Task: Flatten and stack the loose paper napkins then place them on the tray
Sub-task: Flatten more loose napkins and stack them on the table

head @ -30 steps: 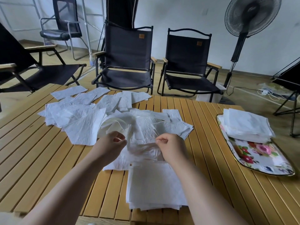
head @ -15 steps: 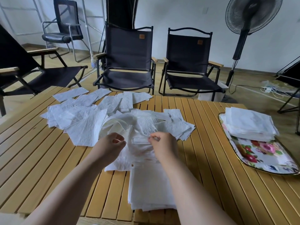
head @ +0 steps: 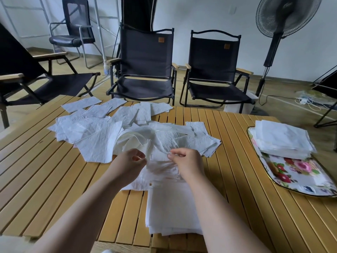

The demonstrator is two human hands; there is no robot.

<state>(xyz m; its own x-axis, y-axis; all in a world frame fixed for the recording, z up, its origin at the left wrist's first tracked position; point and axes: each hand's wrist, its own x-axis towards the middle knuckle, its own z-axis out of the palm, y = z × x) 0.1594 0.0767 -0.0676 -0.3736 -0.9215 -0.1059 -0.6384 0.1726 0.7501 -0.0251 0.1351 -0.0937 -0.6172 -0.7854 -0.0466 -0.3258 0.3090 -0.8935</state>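
Note:
Loose white paper napkins [head: 94,132] lie scattered across the far left and middle of the slatted wooden table [head: 45,179]. My left hand [head: 129,162] and my right hand [head: 187,161] each pinch an edge of one crumpled napkin [head: 158,148] at the table's middle. Below my hands lies a flat stack of napkins [head: 169,207] near the front edge, partly hidden by my right forearm. At the right, a flowered tray [head: 295,176] carries another neat napkin stack [head: 282,139] on its far end.
Two black folding chairs [head: 145,66] stand behind the table, another one [head: 27,75] at the left, and an office chair [head: 76,33] farther back. A standing fan [head: 280,24] rises at the back right, with cables [head: 306,102] on the floor.
My right hand has shifted slightly left and back right while working the napkin's edge. My left hand has stayed nearly in place, still pinching. The view has tilted a little.

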